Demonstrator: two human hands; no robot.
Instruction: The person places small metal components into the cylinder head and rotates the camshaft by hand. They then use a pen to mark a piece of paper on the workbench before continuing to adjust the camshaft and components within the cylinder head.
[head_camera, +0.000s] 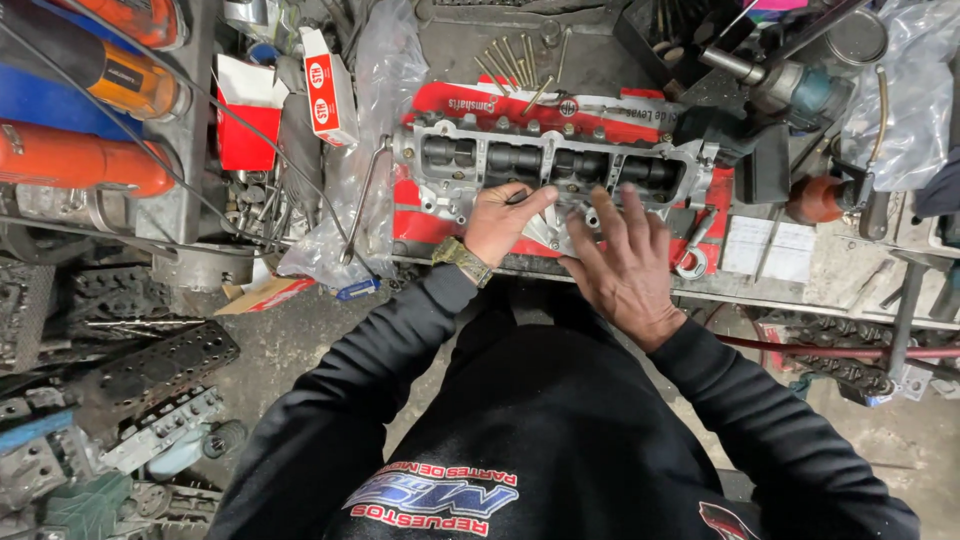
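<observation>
An aluminium engine cylinder head lies across a red carton on the workbench. My left hand rests on its near edge, pinching a small thin dark tool between thumb and fingers. A watch sits on that wrist. Beside it, my right hand lies flat with fingers spread on the near edge of the head and holds nothing.
Several long bolts lie behind the head. A bent metal rod rests on a clear plastic bag at left. Red and white boxes, orange tools, a spanner, papers and metal parts on the floor surround the bench.
</observation>
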